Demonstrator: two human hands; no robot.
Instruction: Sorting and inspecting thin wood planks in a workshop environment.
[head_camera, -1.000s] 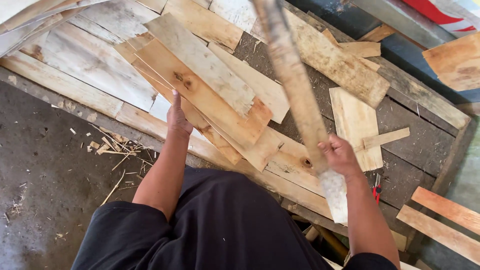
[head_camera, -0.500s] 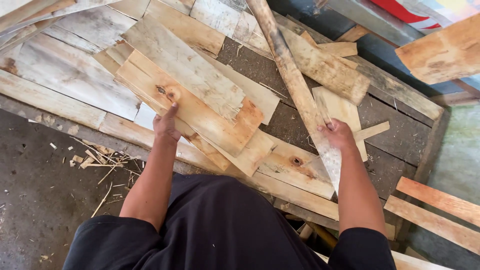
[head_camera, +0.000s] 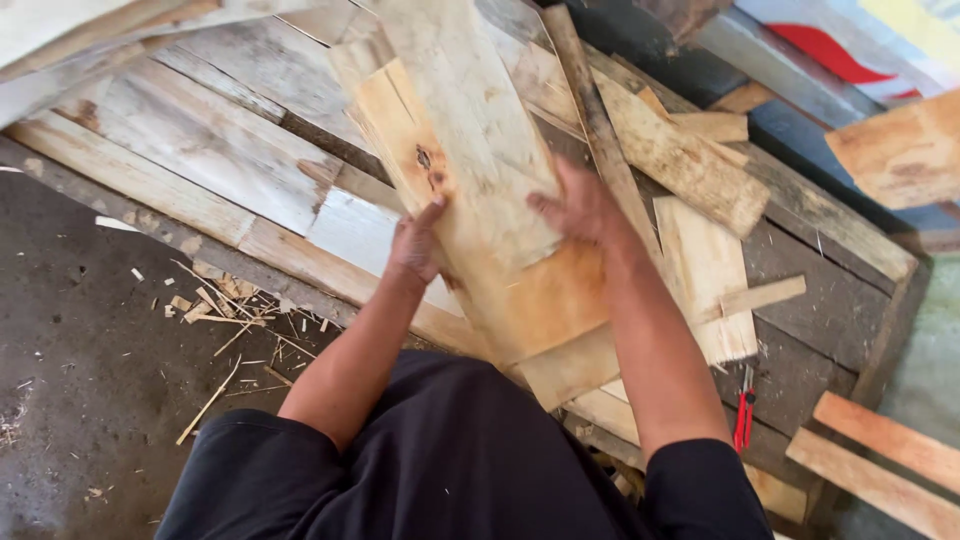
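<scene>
Both my hands grip a stack of flat wooden boards (head_camera: 480, 200) and hold it tilted up off the wooden platform (head_camera: 190, 160). My left hand (head_camera: 415, 245) clasps the stack's left edge, thumb on top beside a dark knot. On the stack's right edge lies my right hand (head_camera: 580, 210), with its fingers spread over the top board. A long narrow plank (head_camera: 600, 125) lies on the platform just beyond my right hand, free of it.
Loose short boards (head_camera: 700, 250) and a rough plank (head_camera: 690, 160) lie at the right. A red-handled tool (head_camera: 742, 420) sits near the platform's front edge. Wood splinters (head_camera: 225, 310) litter the concrete floor at the left. More planks (head_camera: 880, 450) rest at the lower right.
My right hand let go of the long narrow plank, which now lies on the platform, and moved left onto the board stack. Both hands have raised and turned the stack.
</scene>
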